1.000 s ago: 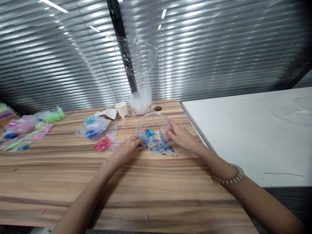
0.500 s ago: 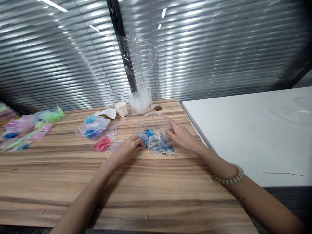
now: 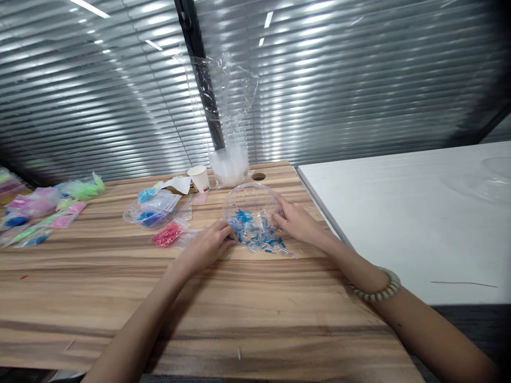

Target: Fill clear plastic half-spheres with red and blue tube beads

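Note:
A clear round plastic bowl is on the wooden table, with many short blue and clear tube pieces in and in front of it, some strewn on the wood. My right hand grips the bowl's right side, index finger along the wall and the other fingers curled. My left hand rests on the table at the left edge of the pieces, fingers drawn together by the bowl's near left side. Whatever those fingertips hold, if anything, is too small to make out.
Left of the bowl lie a bag of red pieces and a clear tub with blue packets. Behind stand a paper cup and bagged stacked bowls. Colourful bags lie far left; a white table adjoins at right.
Almost nothing differs. Both hands and the bowl hold their places, and the view has shifted very slightly.

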Demonstrator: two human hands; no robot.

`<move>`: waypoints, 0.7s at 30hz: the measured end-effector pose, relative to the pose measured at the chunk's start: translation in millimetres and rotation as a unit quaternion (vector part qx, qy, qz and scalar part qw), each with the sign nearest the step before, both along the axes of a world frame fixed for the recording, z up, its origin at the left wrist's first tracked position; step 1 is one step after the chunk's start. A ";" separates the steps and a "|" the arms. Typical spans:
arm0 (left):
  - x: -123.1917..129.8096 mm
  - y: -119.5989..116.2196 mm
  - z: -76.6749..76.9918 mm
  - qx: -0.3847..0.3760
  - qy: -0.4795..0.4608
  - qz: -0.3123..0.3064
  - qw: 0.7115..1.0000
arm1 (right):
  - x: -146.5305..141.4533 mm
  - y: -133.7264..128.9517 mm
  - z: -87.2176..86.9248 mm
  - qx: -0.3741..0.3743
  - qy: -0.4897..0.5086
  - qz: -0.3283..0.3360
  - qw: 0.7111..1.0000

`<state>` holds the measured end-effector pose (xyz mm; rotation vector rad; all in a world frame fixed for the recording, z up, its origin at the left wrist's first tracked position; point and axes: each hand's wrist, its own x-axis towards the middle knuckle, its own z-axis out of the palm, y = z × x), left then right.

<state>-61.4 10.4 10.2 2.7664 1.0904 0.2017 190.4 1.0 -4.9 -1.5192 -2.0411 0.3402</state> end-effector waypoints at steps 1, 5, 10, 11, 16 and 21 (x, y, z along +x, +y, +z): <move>0.2 0.0 0.1 0.000 0.000 0.001 1.000 | 0.0 0.0 0.3 0.001 -0.001 0.000 1.000; 0.9 -0.3 0.3 0.002 0.004 0.003 1.000 | 0.1 0.1 0.0 0.002 0.003 0.003 1.000; -0.1 -0.8 -0.2 0.003 0.006 0.002 1.000 | 1.0 0.2 -1.0 -0.003 0.001 0.001 1.000; -0.6 -0.7 -0.4 0.003 0.008 0.001 1.000 | 1.1 0.1 -1.0 -0.004 0.000 0.001 1.000; -2.0 0.4 -1.4 0.005 0.006 -0.004 1.000 | 0.6 0.1 -0.5 -0.001 -0.004 0.000 1.000; -1.4 0.8 -0.8 -0.002 0.000 0.002 1.000 | 0.1 -0.3 -0.2 -0.003 -0.008 0.000 1.000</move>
